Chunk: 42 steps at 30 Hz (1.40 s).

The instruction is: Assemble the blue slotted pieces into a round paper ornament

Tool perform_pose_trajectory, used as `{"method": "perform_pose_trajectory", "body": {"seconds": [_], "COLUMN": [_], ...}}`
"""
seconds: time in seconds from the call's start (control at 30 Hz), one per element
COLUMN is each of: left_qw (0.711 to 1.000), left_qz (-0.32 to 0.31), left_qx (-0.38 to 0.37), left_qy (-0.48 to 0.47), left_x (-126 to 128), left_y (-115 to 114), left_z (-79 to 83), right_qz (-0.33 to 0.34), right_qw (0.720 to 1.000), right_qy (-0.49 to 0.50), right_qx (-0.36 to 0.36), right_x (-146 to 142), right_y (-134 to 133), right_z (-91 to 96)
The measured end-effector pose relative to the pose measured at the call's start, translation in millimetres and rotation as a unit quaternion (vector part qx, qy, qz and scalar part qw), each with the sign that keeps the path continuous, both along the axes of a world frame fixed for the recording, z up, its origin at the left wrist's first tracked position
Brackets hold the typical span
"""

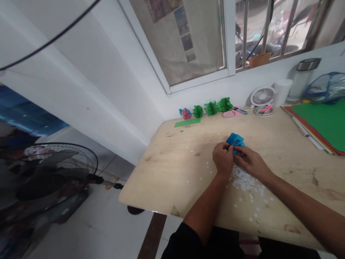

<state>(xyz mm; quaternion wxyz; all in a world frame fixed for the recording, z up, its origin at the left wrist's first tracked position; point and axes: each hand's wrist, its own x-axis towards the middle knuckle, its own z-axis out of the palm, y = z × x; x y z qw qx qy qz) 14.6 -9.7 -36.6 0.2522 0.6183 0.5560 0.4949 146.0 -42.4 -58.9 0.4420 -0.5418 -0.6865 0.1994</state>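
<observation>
A blue folded paper piece [235, 140] rests just above the wooden tabletop [172, 169], held between both hands. My left hand [222, 157] is closed, pinching its left side. My right hand [249, 162] grips its lower right, fingers curled against the paper. Small white paper scraps [246, 183] lie scattered under and in front of my right wrist.
Three green paper flowers [211, 107], a pink and blue one [185, 113] and a green paper strip [187, 122] line the far edge. A small white desk fan [262, 96], a roll of tape [229, 114], stacked coloured sheets [325, 126] stand right. A floor fan [54, 172] stands at left.
</observation>
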Motion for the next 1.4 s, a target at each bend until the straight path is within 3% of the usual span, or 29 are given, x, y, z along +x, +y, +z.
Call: {"method": "perform_pose_trajectory", "body": {"seconds": [0.27, 0.6, 0.83, 0.93, 1.1, 1.4], "left_qw": [0.997, 0.995, 0.991, 0.991, 0.991, 0.990], "left_qz": [0.020, -0.031, -0.087, -0.091, -0.089, -0.087], "left_qx": [0.060, 0.093, 0.097, 0.094, 0.096, 0.112], "left_qy": [0.037, -0.001, -0.036, -0.038, 0.002, 0.022], "left_x": [0, -11, -17, -17, -16, -13], "left_y": [4, 8, 6, 6, 8, 5], "left_z": [-6.6, -6.8, -0.7, -1.8, -6.1, -7.6], "right_qz": [-0.012, -0.178, -0.140, -0.154, -0.169, -0.178], "right_qw": [1.000, 0.981, 0.982, 0.978, 0.979, 0.983], "right_qy": [0.015, 0.054, 0.129, 0.141, 0.113, 0.030], "right_qx": [0.005, 0.052, 0.002, -0.002, -0.009, 0.039], "right_x": [-5, 13, 15, 15, 13, 12], "right_y": [-2, -3, -1, -2, -4, -6], "right_z": [3.2, 21.1, 24.4, 24.0, 21.8, 24.2]}}
